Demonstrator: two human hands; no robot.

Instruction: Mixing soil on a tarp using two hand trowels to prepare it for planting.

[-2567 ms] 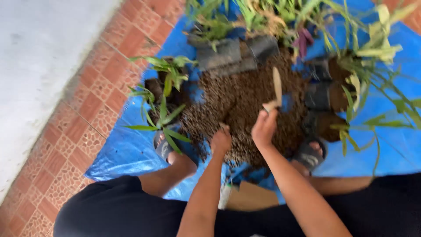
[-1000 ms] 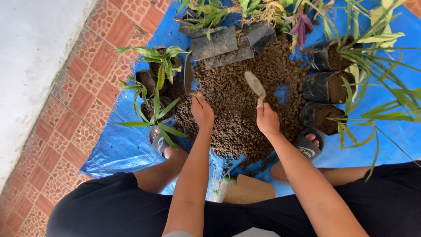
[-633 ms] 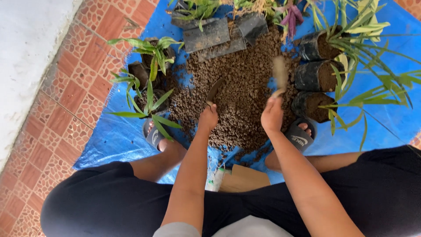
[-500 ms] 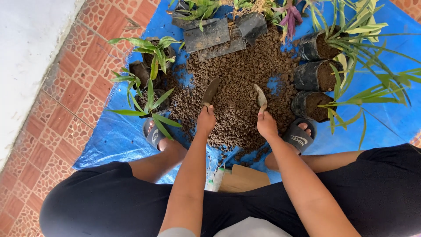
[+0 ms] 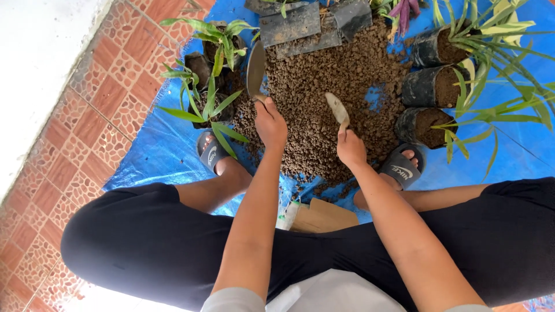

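Both hands — trowels (image 5: 337, 109) over soil (image 5: 324, 86)

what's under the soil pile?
A blue tarp lies under the soil pile; it shows through one bare gap right of the right trowel and all around the edges. Whatever else lies beneath the heap is covered.

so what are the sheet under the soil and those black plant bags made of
The blue sheet looks like woven plastic tarpaulin: glossy, with creases that catch the light. The black plant bags look like thin, soft plastic film with a dull sheen, since their rims wrinkle and sag around the soil.
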